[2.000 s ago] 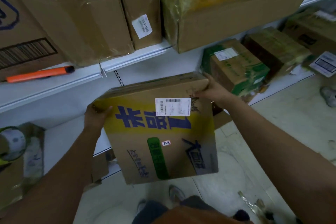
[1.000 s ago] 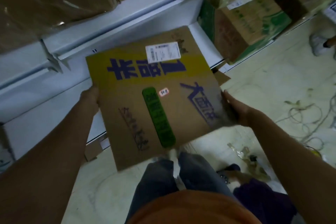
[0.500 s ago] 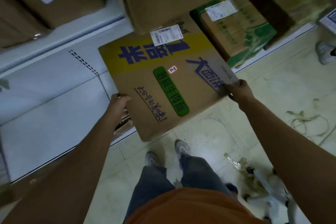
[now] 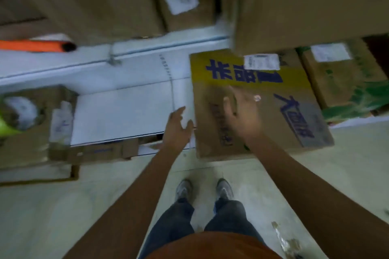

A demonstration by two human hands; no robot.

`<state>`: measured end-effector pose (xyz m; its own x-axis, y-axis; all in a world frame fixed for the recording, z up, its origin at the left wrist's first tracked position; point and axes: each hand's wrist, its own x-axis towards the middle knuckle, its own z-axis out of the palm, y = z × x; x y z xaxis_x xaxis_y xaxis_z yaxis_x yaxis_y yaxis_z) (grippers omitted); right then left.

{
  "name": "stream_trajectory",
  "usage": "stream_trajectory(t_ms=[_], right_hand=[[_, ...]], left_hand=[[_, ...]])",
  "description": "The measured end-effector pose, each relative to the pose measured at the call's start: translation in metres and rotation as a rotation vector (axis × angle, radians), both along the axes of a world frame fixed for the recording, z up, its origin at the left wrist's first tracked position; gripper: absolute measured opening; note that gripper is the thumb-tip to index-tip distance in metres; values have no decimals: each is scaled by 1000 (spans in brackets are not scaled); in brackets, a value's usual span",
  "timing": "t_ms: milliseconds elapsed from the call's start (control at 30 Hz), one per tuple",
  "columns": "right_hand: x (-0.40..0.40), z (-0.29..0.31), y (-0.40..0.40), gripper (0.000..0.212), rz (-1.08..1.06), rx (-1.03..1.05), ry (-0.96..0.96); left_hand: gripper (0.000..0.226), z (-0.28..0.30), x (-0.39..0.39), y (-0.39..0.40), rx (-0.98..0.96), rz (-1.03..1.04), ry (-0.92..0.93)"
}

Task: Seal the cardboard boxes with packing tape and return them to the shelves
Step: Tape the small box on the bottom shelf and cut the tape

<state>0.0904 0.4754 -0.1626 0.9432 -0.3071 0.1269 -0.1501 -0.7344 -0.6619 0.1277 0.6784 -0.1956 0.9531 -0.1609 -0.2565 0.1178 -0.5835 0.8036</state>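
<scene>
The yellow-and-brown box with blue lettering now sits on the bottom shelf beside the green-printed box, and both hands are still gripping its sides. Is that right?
Not quite. The box does sit on the bottom shelf beside the green-printed box, but the head view shows neither hand gripping it: the left hand and right hand are open with fingers spread, released from the sides they held a moment ago.

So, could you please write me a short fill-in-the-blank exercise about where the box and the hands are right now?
1. The printed cardboard box lies on the lowest ____ of the rack, its front end sticking out over the floor.
2. The utility knife on the shelf above has an ____ handle.
3. The right hand is over the box with its fingers ____.
4. The left hand is just ____ of the box.

Missing words: shelf; orange; open; left
</scene>
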Motion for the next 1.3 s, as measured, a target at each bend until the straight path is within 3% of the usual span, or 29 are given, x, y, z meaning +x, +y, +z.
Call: stream_trajectory(t_ms=[167, 300, 400, 500, 633, 767, 900, 1133, 1300], right_hand=[[31, 69, 153, 36, 487, 40, -362], [31, 106, 287, 30, 807, 16, -612], [35, 113, 390, 31, 1013, 7, -660], [53, 93, 491, 36, 1110, -93, -512], [89, 41, 591, 59, 1056, -268, -118], [116, -14, 644, 86, 897, -405, 275], [131, -69, 674, 97, 805, -526, 516], [165, -127, 697, 106, 661, -583, 630], [177, -148, 692, 90, 719, -678, 526]], left_hand=[[33, 19, -57, 119, 19, 82, -84], [22, 24, -87, 242, 65, 377, -19], [25, 15, -100, 345, 135, 553, -23], [31, -1, -104, 448, 182, 694, -9], [38, -20, -97, 566, 228, 739, 84], [43, -34, -74, 655, 244, 731, 184], [43, -45, -48, 706, 268, 698, 268], [42, -68, -3, 735, 252, 708, 317], [40, -69, 6, 737, 237, 705, 361]])
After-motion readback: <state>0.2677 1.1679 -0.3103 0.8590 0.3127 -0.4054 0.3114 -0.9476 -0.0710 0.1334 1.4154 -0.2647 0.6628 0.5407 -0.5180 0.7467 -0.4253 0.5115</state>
